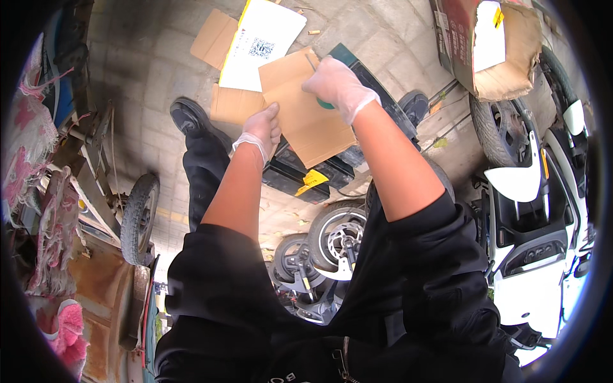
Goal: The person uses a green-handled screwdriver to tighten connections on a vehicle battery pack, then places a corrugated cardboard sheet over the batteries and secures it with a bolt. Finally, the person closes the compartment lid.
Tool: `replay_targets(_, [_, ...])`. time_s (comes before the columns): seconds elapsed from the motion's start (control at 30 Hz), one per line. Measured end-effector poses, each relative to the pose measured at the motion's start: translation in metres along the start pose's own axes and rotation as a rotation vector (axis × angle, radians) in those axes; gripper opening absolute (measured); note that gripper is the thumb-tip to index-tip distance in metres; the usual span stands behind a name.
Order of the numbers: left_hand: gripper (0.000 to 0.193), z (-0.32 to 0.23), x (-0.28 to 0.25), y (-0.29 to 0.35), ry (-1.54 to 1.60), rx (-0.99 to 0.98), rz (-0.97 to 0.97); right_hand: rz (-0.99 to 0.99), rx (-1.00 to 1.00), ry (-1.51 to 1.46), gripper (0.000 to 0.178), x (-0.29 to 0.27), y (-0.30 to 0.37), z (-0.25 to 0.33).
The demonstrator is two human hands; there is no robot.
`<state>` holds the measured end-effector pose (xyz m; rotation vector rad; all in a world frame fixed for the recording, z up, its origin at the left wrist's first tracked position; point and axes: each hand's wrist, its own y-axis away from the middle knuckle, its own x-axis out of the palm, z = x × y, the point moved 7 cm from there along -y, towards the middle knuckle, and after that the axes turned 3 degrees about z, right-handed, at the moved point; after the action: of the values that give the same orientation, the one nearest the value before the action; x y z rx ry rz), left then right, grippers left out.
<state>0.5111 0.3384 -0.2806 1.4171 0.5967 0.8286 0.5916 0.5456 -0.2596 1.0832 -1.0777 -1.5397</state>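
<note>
1. Outdoors, the ground (147,70) is grey stone paving in square blocks, dusty and sunlit, with scraps of litter near the top of the view.
2. Both hands wear thin, translucent white gloves, and both forearms are bare below pushed-up black sleeves.
3. The left hand (260,131) pinches the left edge of a flat brown cardboard sheet (306,118), fingers closed on it with the thumb on top.
4. The right hand (337,86) lies curled over the sheet's upper right part, fingers bent around a small teal object (325,104) that is mostly hidden; I cannot tell exactly how it is gripped.
5. The cardboard sheet is held in the air between the hands, above a long black box-shaped battery pack (306,175) with a yellow label that sits on the paving.
6. Behind the sheet, a white printed paper (262,45) rests over more flattened brown cardboard (214,39) on the ground.
7. A black shoe (188,115) and a dark trouser leg stand on the paving at left.
8. At upper right an open, torn cardboard box (504,57) sits near a white scooter (536,242).
9. A spoked motorcycle wheel (338,239) shows in the centre below the hands, and a rusty cart with a small tyre (137,220) stands at left.
</note>
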Motion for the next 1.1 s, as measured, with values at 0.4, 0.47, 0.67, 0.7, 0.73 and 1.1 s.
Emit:
replay_targets(0.4, [0.051, -0.139, 0.008, 0.011, -0.600, 0.581, -0.289, -0.683, 0.034, -1.056, 0.017, -0.304, 0.233, -0.229])
replay_targets(0.47, [0.060, -0.165, -0.034, -0.028, -0.893, 0.469, -0.502, -0.646, 0.076, -1.085, 0.020, -0.344, 0.213, -0.258])
replay_targets(0.67, [0.057, -0.190, -0.065, -0.126, -1.131, 0.359, -0.444, -0.702, 0.024, -0.552, 0.045, -0.258, 0.167, -0.192])
replay_targets(0.7, [0.055, -0.190, -0.066, -0.131, -1.141, 0.324, -0.454, -0.542, -0.112, -0.630, 0.049, -0.216, 0.149, -0.160])
replay_targets(0.73, [0.054, -0.189, -0.067, -0.130, -1.149, 0.291, -0.469, -0.485, -0.049, -0.676, 0.049, -0.175, 0.131, -0.140])
replay_targets(1.1, [0.027, -0.154, -0.010, 0.042, -0.345, 0.340, 0.198, -0.022, -0.141, -0.872, 0.032, -0.017, 0.054, 0.012])
